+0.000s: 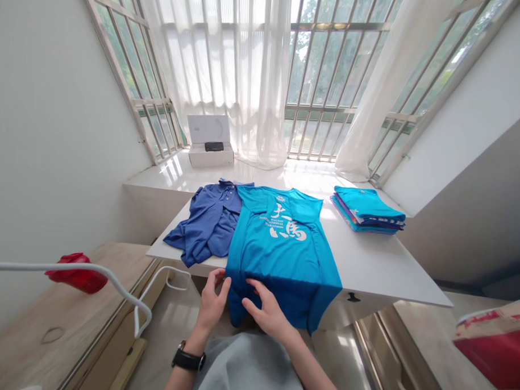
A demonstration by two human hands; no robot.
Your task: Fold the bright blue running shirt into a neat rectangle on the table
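Observation:
A turquoise T-shirt [279,247] with white lettering lies spread on the white table [381,267], its hem hanging over the near edge. My left hand [212,298] pinches the hem at its lower left corner, thumb and fingers closed on the cloth. My right hand [267,309] rests on the hanging hem a little to the right, fingers curled against the fabric. A black watch sits on my left wrist. A dark blue polo shirt [208,224] lies crumpled to the left, partly under the turquoise one.
A stack of folded turquoise shirts [368,210] sits at the table's far right. A white open box [209,142] stands on the window ledge. A red object [76,274] and white cable lie on the wooden bench at left. A red carton [493,345] is at right.

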